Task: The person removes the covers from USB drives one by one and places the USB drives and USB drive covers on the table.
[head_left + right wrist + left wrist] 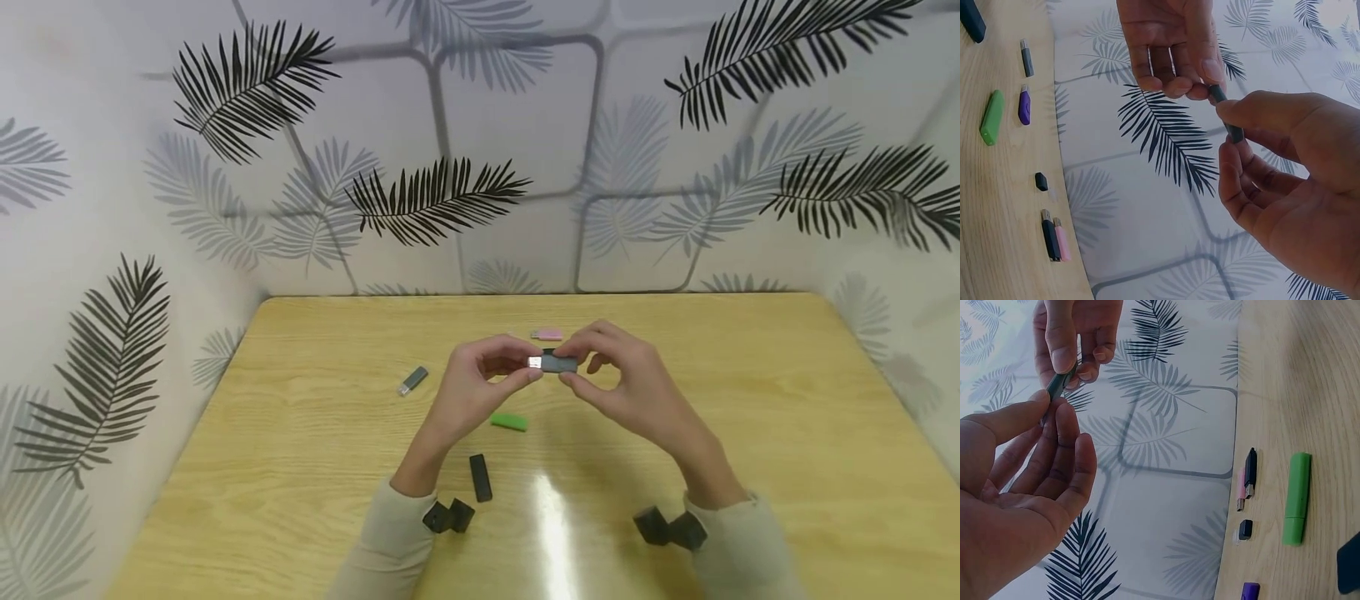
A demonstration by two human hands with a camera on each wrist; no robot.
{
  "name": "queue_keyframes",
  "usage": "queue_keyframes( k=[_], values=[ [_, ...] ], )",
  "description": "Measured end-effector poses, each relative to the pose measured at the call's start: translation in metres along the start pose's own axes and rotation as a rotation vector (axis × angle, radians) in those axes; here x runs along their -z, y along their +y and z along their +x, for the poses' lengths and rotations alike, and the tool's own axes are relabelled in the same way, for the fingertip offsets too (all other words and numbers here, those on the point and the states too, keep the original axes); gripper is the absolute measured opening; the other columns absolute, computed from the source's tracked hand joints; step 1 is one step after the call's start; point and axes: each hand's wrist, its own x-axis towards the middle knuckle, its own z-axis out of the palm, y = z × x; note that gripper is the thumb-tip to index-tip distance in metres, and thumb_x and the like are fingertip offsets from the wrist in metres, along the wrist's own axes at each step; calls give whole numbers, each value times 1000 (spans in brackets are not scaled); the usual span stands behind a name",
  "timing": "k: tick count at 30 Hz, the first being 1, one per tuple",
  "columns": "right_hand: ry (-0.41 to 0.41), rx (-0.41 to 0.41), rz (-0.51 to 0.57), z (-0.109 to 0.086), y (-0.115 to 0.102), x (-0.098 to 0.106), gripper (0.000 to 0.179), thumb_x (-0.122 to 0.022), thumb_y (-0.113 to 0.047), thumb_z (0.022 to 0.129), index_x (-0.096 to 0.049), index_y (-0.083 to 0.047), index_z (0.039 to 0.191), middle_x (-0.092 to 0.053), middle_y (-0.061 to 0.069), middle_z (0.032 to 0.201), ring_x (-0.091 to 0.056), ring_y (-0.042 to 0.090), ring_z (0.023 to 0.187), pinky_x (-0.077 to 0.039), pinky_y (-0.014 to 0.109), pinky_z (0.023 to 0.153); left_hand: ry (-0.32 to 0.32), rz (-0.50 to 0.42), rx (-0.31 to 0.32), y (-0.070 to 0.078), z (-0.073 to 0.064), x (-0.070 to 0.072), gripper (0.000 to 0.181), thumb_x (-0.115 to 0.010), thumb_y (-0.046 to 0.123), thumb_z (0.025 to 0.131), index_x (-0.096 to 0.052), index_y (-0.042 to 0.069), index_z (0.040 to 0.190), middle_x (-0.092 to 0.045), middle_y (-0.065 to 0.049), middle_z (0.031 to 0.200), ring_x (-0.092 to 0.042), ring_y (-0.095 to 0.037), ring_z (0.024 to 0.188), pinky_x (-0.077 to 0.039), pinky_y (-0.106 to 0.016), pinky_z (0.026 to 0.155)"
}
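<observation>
A grey USB flash drive with a bare metal plug is held level above the table between both hands. The left hand pinches its plug end between thumb and forefinger. At the opposite end, the right hand grips the drive's body with thumb and fingertips. Both wrist views show the drive mostly covered by fingers. Below the hands lies a green flash drive, closed at both ends. A purple flash drive lies near it in the right wrist view.
Another grey flash drive lies left of the hands, plug exposed. Nearer the body is a black stick-shaped piece. A pink drive sits toward the back, beside a black drive and a small black cap. A patterned wall rises behind.
</observation>
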Motion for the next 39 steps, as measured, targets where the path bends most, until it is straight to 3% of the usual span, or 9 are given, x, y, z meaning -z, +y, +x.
queue_keyframes(
  k=[4,22,30,39],
  values=[
    [0,3,11,-1,0,0,29,-82,3,85,-74,-13,108,-67,-6,102,-63,15,88,-54,23,73,7,1,-7,0,-2,-1,17,-73,0,94,-73,-2,110,-72,-13,99,-70,-22,88,-60,-38,83],
    [-20,20,85,-3,-2,1,27,-81,2,86,-74,-14,107,-67,-6,103,-63,11,89,-56,24,75,6,32,-6,4,-8,1,19,-74,1,94,-74,1,112,-74,-8,101,-71,-20,90,-59,-46,86],
    [-24,23,88,-4,-1,3,26,-82,2,85,-75,-13,105,-67,-6,102,-63,11,88,-57,24,74,-10,39,-4,6,-7,0,18,-74,1,94,-74,2,112,-75,-7,101,-72,-19,89,-60,-37,84],
    [-36,42,96,-6,1,5,28,-82,4,85,-75,-13,106,-66,-5,102,-63,12,88,-57,26,74,-23,32,-6,5,-8,-1,16,-74,1,94,-75,1,109,-76,-7,99,-72,-19,87,-60,-36,83]
  ],
)
